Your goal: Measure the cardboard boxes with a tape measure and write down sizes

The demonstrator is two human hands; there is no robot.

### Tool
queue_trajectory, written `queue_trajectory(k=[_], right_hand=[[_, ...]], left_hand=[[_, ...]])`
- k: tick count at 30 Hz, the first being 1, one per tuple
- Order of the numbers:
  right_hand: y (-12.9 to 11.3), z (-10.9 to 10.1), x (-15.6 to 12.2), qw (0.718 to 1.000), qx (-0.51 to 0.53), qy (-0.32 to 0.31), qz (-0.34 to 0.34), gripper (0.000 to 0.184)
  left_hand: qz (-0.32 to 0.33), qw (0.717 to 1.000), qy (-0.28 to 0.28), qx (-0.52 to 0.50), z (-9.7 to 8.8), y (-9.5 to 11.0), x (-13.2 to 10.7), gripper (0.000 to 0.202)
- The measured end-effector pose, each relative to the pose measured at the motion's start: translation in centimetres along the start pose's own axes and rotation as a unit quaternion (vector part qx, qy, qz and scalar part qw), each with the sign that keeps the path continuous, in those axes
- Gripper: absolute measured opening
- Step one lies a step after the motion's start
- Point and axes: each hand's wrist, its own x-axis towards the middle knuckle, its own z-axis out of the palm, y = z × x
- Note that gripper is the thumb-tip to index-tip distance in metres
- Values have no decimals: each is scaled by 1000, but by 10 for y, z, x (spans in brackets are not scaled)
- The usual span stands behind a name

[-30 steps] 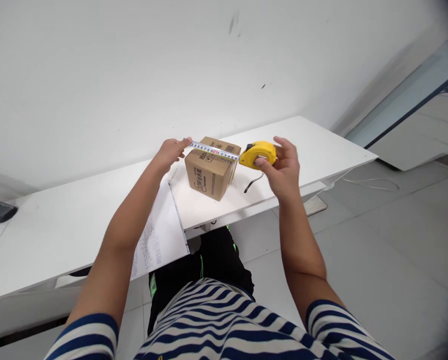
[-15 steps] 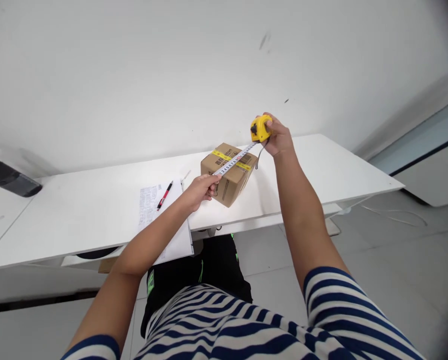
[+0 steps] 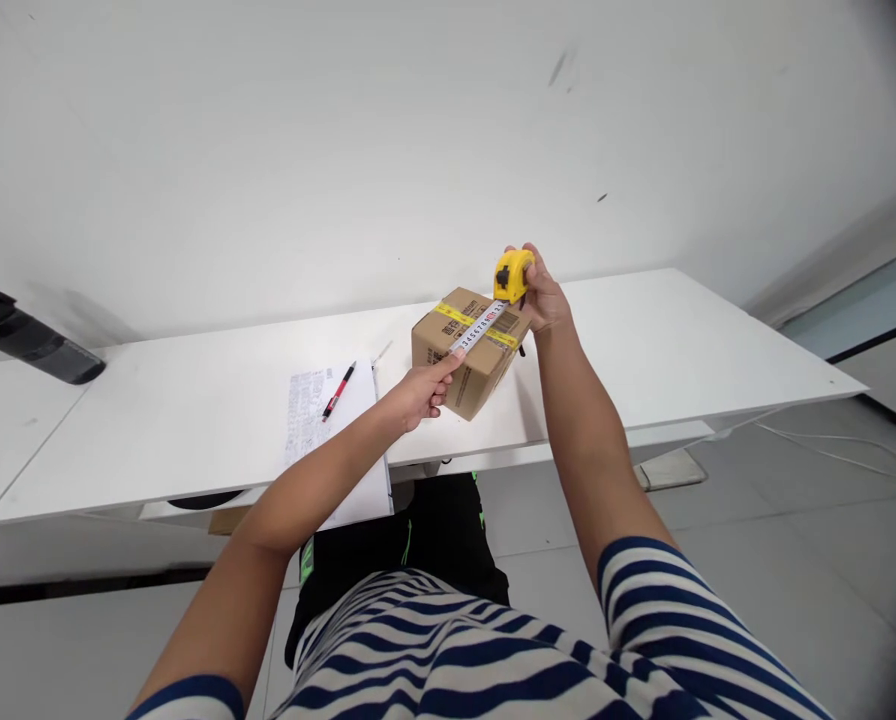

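A brown cardboard box (image 3: 434,340) with yellow tape strips sits on the white table (image 3: 613,370). Across its top lies the white blade of a yellow tape measure (image 3: 513,275), numbers facing up. My right hand (image 3: 544,297) grips the yellow case just above the box's far right edge. At the near left edge of the box, my left hand (image 3: 419,394) pinches the blade's end with thumb and fingers. The box's right side is partly hidden behind my right hand.
Left of the box are written paper sheets (image 3: 358,430) with a red and black pen (image 3: 339,391) on top. A dark bottle (image 3: 35,340) is at the table's far left. A white wall (image 3: 305,150) rises behind the table.
The tape measure's case has come down and closer to the box, and less blade shows between my hands. The whole view has shifted slightly.
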Motion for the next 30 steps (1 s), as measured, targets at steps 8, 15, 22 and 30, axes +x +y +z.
queue_trajectory(k=[8, 15, 22, 30], right_hand=[[-13, -17, -12, 999, -37, -18, -3, 55], [-47, -15, -28, 996, -89, 15, -16, 55], [-97, 51, -99, 969, -213, 16, -127, 56], [-73, 124, -252, 899, -406, -120, -110, 74]], left_hand=[[30, 995, 33, 85, 5, 12, -2, 43], [83, 977, 45, 189, -3, 28, 2, 39], [205, 958, 22, 200, -27, 34, -21, 32], [102, 955, -126, 250, -98, -24, -119, 42]])
